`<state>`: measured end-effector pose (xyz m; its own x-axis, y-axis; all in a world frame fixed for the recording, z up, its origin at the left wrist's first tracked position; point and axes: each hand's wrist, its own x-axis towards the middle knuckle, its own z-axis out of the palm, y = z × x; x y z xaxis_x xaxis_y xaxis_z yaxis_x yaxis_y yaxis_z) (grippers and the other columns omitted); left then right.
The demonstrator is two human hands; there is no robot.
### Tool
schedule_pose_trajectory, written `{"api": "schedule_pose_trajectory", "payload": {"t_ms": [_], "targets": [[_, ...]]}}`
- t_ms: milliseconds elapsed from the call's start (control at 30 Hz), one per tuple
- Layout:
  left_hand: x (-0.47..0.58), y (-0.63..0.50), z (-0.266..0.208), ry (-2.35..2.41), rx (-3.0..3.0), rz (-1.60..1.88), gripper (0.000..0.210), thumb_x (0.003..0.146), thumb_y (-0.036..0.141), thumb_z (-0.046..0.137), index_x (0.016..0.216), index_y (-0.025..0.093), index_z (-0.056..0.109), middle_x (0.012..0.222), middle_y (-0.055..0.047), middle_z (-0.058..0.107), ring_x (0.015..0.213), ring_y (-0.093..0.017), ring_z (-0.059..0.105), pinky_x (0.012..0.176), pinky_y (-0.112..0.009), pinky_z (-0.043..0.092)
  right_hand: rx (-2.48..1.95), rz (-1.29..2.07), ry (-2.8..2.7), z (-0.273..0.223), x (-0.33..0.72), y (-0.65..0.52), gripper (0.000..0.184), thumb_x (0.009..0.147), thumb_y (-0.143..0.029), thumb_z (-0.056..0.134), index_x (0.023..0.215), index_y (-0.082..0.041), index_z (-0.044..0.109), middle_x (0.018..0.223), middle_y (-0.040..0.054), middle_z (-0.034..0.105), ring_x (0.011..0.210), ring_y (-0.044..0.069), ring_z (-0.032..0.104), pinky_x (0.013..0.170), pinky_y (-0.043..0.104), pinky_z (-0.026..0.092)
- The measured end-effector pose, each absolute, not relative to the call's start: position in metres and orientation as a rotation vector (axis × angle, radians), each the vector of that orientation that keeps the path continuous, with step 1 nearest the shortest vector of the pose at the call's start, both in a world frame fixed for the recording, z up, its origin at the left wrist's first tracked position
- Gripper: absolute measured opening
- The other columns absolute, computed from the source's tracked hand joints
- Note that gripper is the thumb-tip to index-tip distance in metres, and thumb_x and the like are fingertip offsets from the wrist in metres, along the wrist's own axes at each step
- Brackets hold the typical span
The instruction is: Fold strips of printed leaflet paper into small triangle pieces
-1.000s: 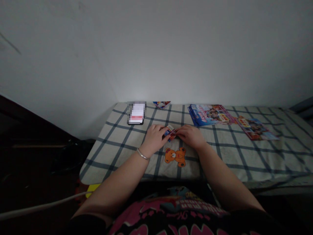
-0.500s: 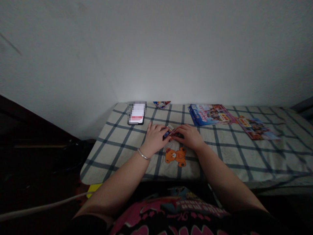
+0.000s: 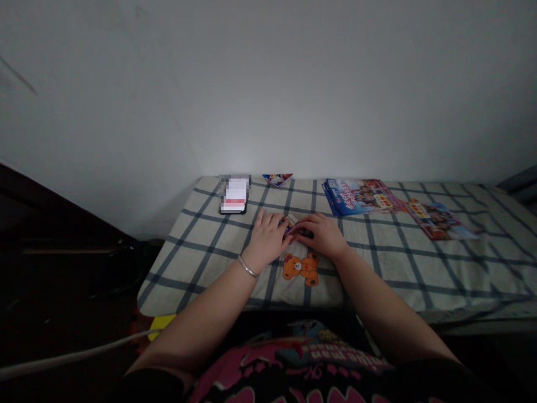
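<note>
A folded paper point(image 3: 292, 223) lies on the checked cloth point(image 3: 184, 263), between both hands. At its 9 o'clock the left hand point(image 3: 267, 238) has its grip nearly closed, thumb and forefinger holding the paper; at 3 o'clock the right hand point(image 3: 324, 235) pinches its edge, fingers bent. A paper triangle point(image 3: 277, 179) sits toward 11, the phone point(image 3: 235, 193) at 10, stacked leaflets point(image 3: 356, 197) at 2.

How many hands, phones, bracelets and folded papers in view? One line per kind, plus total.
Hands: 2 (left hand, right hand)
Phone: 1
Bracelet: 1
Folded papers: 2 (small folded paper between the hands, paper triangle farther back)
Total: 6
</note>
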<state>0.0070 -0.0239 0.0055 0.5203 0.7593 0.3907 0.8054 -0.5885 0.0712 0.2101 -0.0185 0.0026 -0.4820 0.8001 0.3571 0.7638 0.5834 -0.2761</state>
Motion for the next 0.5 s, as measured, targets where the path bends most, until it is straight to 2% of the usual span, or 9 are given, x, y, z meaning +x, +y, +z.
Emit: {"api": "schedule_pose_trajectory", "payload": {"t_ms": [200, 367, 500], "targets": [[0.008, -0.0222, 0.0046, -1.322, -2.661, -0.551, 0.034, 0.087, 0.034, 0.057, 0.118, 0.019, 0.06, 0.111, -0.011, 0.06, 0.112, -0.029, 0.05, 0.113, -0.053, 0.024, -1.257, 0.121, -2.362, 0.0073, 0.2097, -0.0204, 0.019, 0.088, -0.033, 0.061, 0.102, -0.026, 0.072, 0.103, 0.0046, 0.069, 0.097, 0.021, 0.058, 0.088, 0.036, 0.045], [0.0084, -0.0229, 0.0042, -1.357, -2.652, -0.534, 0.039, 0.09, 0.039, 0.053, 0.122, 0.017, 0.058, 0.109, -0.012, 0.058, 0.107, -0.029, 0.05, 0.103, -0.047, 0.034, -1.312, 0.047, -2.363, 0.0076, 0.2092, -0.0222, 0.021, 0.091, -0.029, 0.055, 0.099, -0.023, 0.073, 0.099, 0.0056, 0.07, 0.095, 0.021, 0.057, 0.087, 0.036, 0.045], [0.0089, -0.0228, 0.004, -1.383, -2.66, -0.532, 0.041, 0.09, 0.039, 0.051, 0.124, 0.016, 0.056, 0.107, -0.013, 0.057, 0.105, -0.029, 0.049, 0.097, -0.045, 0.038, -1.388, -0.04, -2.402, 0.0062, 0.2041, -0.0233, 0.023, 0.091, -0.029, 0.054, 0.105, -0.023, 0.072, 0.103, 0.0073, 0.068, 0.095, 0.023, 0.056, 0.084, 0.036, 0.046]]}}
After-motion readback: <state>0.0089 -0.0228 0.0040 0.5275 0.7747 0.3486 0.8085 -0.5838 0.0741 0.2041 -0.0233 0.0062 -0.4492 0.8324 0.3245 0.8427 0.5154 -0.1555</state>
